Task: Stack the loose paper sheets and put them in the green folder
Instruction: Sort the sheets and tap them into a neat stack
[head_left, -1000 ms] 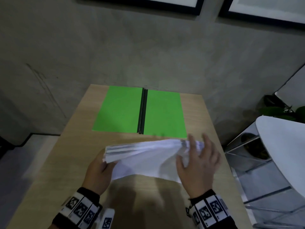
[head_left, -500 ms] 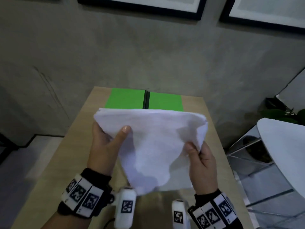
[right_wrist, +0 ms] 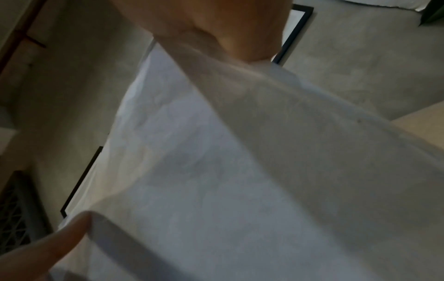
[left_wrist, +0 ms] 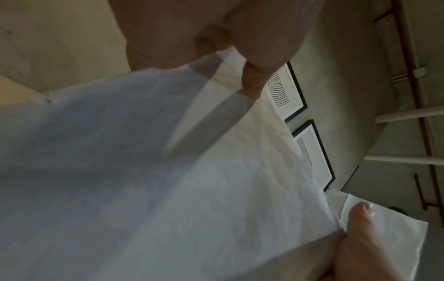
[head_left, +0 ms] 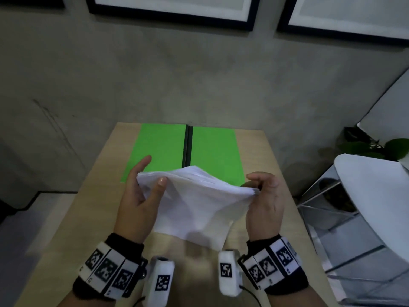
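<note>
- A person holds a stack of white paper sheets (head_left: 194,202) above a light wooden worktop (head_left: 66,229), one hand at each side edge, seen from the head camera.
- The left hand (head_left: 141,196) takes the stack's left edge in a pinching grip: the thumb lies pressed on the top sheet while the fingers reach behind and under the edge.
- The right hand (head_left: 264,200) grips the right edge, its fingers curled over the top of the stack and its thumb at the near side.
- The sheets sag between the two hands, the near corner hanging low toward the worktop; whether it touches the surface cannot be told.
- The green folder (head_left: 217,151) lies open and flat at the far end of the worktop, beyond the held stack, its dark spine running down the middle between the two green halves.
- In both wrist views, blurred paper fills most of the picture, with fingers at its edges.
- Two black-framed pictures (head_left: 172,9) hang on the grey wall behind the worktop, and a white chair (head_left: 371,196) stands to the right beside a green plant (head_left: 374,147).
</note>
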`<state>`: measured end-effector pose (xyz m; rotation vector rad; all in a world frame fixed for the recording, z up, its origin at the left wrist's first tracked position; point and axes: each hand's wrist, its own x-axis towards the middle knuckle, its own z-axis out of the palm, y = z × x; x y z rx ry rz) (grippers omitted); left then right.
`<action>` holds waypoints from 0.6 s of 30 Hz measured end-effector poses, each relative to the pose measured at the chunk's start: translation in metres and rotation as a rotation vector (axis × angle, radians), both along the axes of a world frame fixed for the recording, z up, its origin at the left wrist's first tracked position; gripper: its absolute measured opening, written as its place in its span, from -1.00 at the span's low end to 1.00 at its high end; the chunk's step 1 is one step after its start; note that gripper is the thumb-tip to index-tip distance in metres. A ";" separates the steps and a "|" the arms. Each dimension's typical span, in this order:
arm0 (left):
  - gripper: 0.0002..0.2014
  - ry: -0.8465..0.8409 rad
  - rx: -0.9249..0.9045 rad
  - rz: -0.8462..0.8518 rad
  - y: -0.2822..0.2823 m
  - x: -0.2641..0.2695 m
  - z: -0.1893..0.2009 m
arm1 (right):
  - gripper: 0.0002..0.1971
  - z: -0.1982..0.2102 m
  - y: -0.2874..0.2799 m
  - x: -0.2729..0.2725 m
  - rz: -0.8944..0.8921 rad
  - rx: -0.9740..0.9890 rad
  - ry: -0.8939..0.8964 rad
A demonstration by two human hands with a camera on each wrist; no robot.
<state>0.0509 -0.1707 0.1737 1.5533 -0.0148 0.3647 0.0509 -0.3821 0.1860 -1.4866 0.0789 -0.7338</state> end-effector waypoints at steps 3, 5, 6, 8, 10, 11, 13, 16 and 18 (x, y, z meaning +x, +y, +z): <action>-0.66 -0.035 -0.063 0.004 -0.003 -0.002 0.004 | -0.37 0.008 0.000 0.010 -0.042 -0.033 0.044; -0.66 -0.038 -0.100 0.020 -0.003 -0.006 0.005 | -0.21 0.012 0.000 0.015 -0.008 -0.040 0.123; -0.65 -0.029 -0.104 0.040 -0.003 -0.009 0.006 | -0.17 0.013 0.001 0.016 0.007 -0.051 0.163; -0.66 0.000 -0.131 0.105 -0.006 -0.010 0.006 | -0.21 0.014 0.003 0.016 0.025 -0.073 0.203; -0.70 0.028 -0.166 0.156 -0.010 -0.006 0.008 | -0.29 0.019 0.006 0.014 0.050 -0.076 0.221; -0.66 0.039 -0.151 0.165 -0.012 -0.004 0.009 | -0.30 0.020 0.007 0.014 0.065 -0.086 0.231; -0.61 0.056 -0.126 0.175 -0.014 -0.002 0.011 | -0.30 0.021 0.008 0.013 0.103 -0.108 0.280; -0.61 0.075 -0.154 0.220 -0.015 -0.002 0.010 | -0.30 0.016 0.009 0.013 0.213 -0.072 0.402; -0.62 0.066 -0.147 0.235 -0.017 -0.002 0.011 | -0.25 0.012 0.009 0.014 0.285 -0.020 0.443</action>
